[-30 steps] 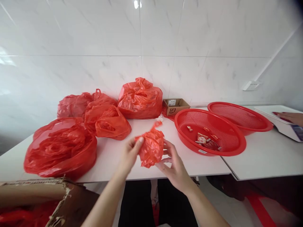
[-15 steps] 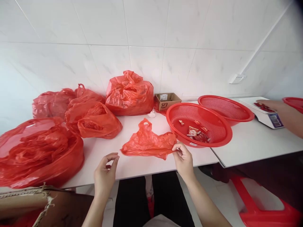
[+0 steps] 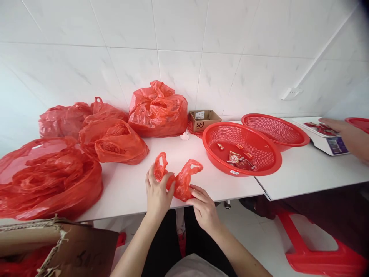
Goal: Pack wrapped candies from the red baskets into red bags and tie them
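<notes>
Bag (image 3: 182, 186), thin and red, sits bunched over the near part of the tabletop (image 3: 129, 184), in a two-handed hold. The left hand (image 3: 158, 194) has its grip closed around the plastic on the left side, thumb toward the middle; the right hand (image 3: 206, 211) is half curled at the lower right edge, and whether its grip pinches or merely touches we cannot tell. Nor can we see if the underside meets the tabletop.

We judge the bag almost weightless, limp and slippery, likely to fold wherever it is pushed and to tear if stretched hard. The gathered film at the base of each handle (image 3: 184, 174) looks the surest place to take hold. Both handles point away, toward the wall (image 3: 178, 27), the left one more upright, the right one leaning rightward. Crumpling blurs the long axis; we read it as running left to right, roughly along the front edge.

Just beyond, to the right, a basket (image 3: 259, 142) holds a few wrapped packets (image 3: 234, 157), with a second basket (image 3: 276, 127) behind it and a small box (image 3: 201, 125) near the wall. Bulky red sacks (image 3: 158, 113) crowd the left, beyond an open carton (image 3: 83, 246). At far right, a co-worker's hand (image 3: 350, 134) is over red goods (image 3: 323, 129) on a scale (image 3: 321, 144); a stool (image 3: 317, 262) stands below.
</notes>
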The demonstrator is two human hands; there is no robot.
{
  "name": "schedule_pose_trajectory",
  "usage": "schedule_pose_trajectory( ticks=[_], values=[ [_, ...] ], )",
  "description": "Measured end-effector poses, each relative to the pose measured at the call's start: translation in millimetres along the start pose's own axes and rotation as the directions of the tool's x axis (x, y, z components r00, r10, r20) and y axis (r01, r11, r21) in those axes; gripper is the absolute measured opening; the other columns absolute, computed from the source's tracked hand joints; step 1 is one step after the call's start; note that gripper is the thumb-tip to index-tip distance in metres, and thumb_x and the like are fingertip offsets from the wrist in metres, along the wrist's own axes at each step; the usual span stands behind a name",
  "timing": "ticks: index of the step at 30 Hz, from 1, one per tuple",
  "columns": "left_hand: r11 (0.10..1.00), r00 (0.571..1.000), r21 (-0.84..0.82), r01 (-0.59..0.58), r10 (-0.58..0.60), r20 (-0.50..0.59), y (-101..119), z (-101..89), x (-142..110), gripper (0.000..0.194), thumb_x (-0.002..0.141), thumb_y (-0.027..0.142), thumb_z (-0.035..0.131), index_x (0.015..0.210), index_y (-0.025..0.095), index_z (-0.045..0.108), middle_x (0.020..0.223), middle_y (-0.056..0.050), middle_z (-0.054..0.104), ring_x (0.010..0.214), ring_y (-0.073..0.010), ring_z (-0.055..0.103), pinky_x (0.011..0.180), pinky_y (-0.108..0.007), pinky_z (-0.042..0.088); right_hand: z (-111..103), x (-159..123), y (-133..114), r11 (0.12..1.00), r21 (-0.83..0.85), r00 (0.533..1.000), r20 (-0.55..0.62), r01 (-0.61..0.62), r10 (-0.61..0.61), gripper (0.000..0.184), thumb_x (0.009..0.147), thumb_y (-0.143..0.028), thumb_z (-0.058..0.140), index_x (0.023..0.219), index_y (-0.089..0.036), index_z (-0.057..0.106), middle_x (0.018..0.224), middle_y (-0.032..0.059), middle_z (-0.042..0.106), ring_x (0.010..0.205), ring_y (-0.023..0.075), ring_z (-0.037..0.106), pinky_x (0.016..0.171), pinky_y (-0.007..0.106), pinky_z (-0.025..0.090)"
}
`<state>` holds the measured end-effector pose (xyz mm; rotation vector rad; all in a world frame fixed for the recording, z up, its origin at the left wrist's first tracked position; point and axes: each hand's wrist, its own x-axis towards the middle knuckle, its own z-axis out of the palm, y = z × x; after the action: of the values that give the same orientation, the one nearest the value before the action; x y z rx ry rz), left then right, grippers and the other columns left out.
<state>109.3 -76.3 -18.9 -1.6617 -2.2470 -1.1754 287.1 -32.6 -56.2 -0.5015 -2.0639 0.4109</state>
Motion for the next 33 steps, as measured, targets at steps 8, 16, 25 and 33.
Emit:
schedule_pose_trajectory(
  ticks=[8,16,25,33],
  values=[
    [0.964,0.955,-0.058,0.261,-0.249,0.158,-34.9,1.3,-5.5,0.051,0.082,0.012,0.052,0.132,0.019,0.057,0.131,-0.020,0.053,0.088,-0.0253,0.068,0.078,-0.042,0.057,-52.4,12.5,-16.1,0.968,-0.045,0.965,-0.094,-0.248,0.243,0.022,0.091,-0.011,0.051,0.103,-0.021,0.066,0.103,0.0093,0.063,0.100,0.0210,0.062,0.085,0.037,0.054],
    [0.961,0.960,-0.135,0.243,-0.219,0.174,8.3,-9.4,-2.7,0.048,0.082,0.017,0.054,0.129,0.025,0.056,0.121,-0.013,0.055,0.059,-0.0124,0.060,0.066,-0.036,0.056,-14.3,74.4,-35.4,0.960,-0.238,0.826,0.504,-0.147,0.252,0.016,0.091,-0.012,0.047,0.092,-0.018,0.062,0.083,0.0043,0.068,0.076,0.0173,0.065,0.068,0.029,0.049],
    [0.973,0.962,-0.015,0.231,-0.227,0.149,-63.2,-53.2,-8.9,0.046,0.075,0.012,0.048,0.114,0.027,0.067,0.128,-0.010,0.042,0.065,-0.0098,0.057,0.075,-0.038,0.057,-36.0,87.2,38.5,0.755,-0.640,0.663,0.505,-0.142,0.552,0.073,0.076,-0.017,0.067,0.145,-0.022,0.042,0.143,0.0136,0.048,0.114,0.0320,0.054,0.083,0.040,0.047],
    [0.957,0.965,0.124,-0.262,0.262,0.014,23.4,-43.7,-25.1,0.034,0.085,0.021,0.059,0.118,0.029,0.064,0.148,-0.013,0.036,0.138,-0.0363,0.036,0.107,-0.058,0.038,-25.9,94.5,15.9,0.842,-0.537,0.754,0.529,-0.056,0.388,0.044,0.085,-0.020,0.061,0.130,-0.022,0.059,0.133,0.0107,0.057,0.113,0.0276,0.051,0.094,0.040,0.042]
  ],
)
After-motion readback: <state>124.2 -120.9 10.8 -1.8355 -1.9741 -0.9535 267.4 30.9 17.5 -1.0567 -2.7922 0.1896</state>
